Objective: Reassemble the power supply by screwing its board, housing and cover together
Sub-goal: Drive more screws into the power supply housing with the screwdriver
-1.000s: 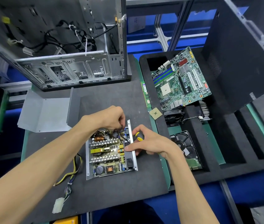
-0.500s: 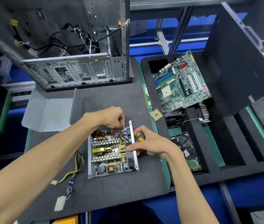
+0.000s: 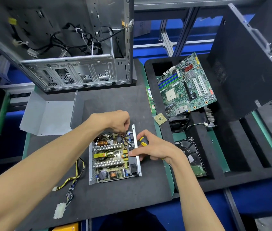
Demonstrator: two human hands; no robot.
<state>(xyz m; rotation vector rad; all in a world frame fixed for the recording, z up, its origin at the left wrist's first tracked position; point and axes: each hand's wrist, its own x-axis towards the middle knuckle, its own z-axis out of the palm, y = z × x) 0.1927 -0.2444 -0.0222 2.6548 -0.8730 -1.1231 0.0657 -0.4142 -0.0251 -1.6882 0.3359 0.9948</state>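
The open power supply (image 3: 113,157) lies on the black mat, its board with copper coils and heat sinks sitting in the grey metal housing. My left hand (image 3: 113,121) reaches over the far end of the board, fingertips pinching among the wires there. My right hand (image 3: 153,147) grips a yellow-and-black screwdriver (image 3: 142,141) against the palm, while its thumb and fingers rest on the housing's right wall. The bent grey metal cover (image 3: 48,114) lies on the mat to the far left. The supply's yellow and black cable bundle (image 3: 72,182) trails off to the left.
An open computer case (image 3: 75,47) stands at the back of the mat. On the right, a black foam tray (image 3: 231,164) holds a motherboard (image 3: 185,87), a fan, a heat sink and a hard drive (image 3: 192,155). A CPU chip (image 3: 160,118) lies at its edge. A black side panel (image 3: 248,60) leans at right.
Both hands stay at the power supply with almost no motion. The view has shifted slightly, so everything sits a little lower and further right.
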